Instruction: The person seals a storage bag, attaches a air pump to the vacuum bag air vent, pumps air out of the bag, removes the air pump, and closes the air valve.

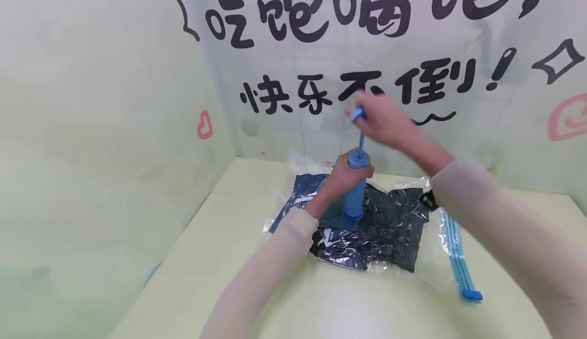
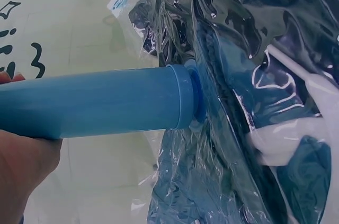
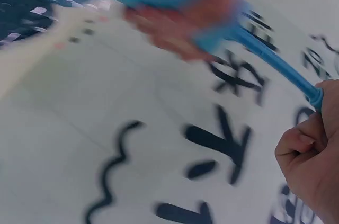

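Note:
A blue hand pump point(image 1: 354, 196) stands upright on a clear vacuum storage bag point(image 1: 390, 227) packed with dark, folded cloth. Near the top of the pump's barrel, my left hand point(image 1: 345, 174) grips it. My right hand point(image 1: 382, 117) holds the pump's handle high above the barrel, and the thin blue rod shows between them. In the left wrist view, the barrel's lower rim point(image 2: 183, 97) meets the bag's surface; the valve under it is mostly hidden. The right wrist view shows my fingers point(image 3: 304, 144) curled round the handle end of the rod point(image 3: 275, 62).
The bag lies wrinkled on a pale yellow table point(image 1: 220, 257) against a wall point(image 1: 284, 130) with black lettering. At the bag's right edge runs a blue zip strip point(image 1: 454, 247) with a blue slider point(image 1: 471, 294) at its near end. Another wall point(image 1: 114, 176) borders the left side.

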`<action>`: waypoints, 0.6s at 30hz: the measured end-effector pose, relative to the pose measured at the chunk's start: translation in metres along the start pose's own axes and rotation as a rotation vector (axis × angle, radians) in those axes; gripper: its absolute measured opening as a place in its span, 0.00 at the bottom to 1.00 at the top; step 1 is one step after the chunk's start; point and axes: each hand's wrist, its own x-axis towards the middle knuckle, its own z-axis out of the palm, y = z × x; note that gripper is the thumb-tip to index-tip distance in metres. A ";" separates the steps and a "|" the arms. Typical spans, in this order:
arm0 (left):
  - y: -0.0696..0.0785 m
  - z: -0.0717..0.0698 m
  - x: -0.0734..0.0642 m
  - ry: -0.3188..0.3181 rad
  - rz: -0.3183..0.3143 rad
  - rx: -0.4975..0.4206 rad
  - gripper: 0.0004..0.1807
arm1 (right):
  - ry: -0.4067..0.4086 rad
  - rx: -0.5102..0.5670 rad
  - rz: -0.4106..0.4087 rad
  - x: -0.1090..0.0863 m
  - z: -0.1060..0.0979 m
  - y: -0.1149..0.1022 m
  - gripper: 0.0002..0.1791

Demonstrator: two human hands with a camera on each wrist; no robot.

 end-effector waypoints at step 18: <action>-0.014 -0.003 0.007 0.001 -0.018 -0.014 0.02 | -0.076 0.042 0.074 -0.040 0.056 0.016 0.20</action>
